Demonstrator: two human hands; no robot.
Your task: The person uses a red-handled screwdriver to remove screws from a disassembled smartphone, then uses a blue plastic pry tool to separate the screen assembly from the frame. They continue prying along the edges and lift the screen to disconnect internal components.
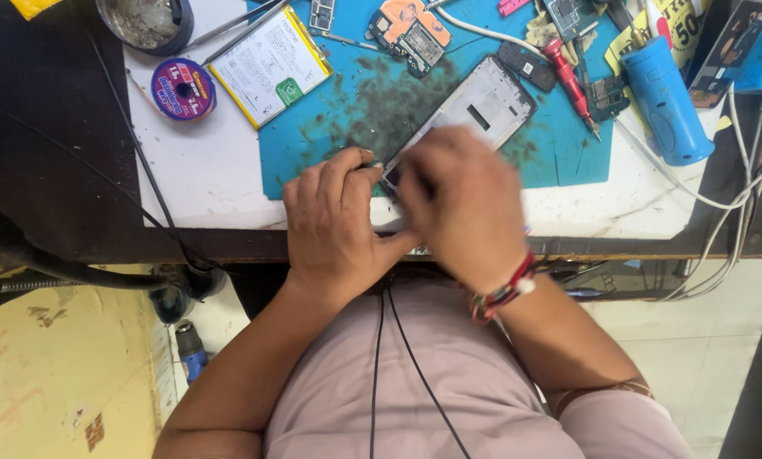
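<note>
Both hands, left hand (pixel 334 217) and blurred right hand (pixel 466 204), curl closed around the phone frame (pixel 474 110) on the blue mat (pixel 559 144).

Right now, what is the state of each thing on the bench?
Phone frame: opened, back off, lying flat on the blue mat.
Left hand: pressing the frame's near end.
Right hand: on the frame, blurred.
Battery: out, lying flat.
Circuit board: removed, on the mat.
Red screwdriver: lying unused.

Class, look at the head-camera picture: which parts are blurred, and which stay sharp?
In the head view, the right hand is smeared by motion blur; the left hand is sharper; the phone frame and blue mat are crisp, evenly lit, without harsh glare.
</note>
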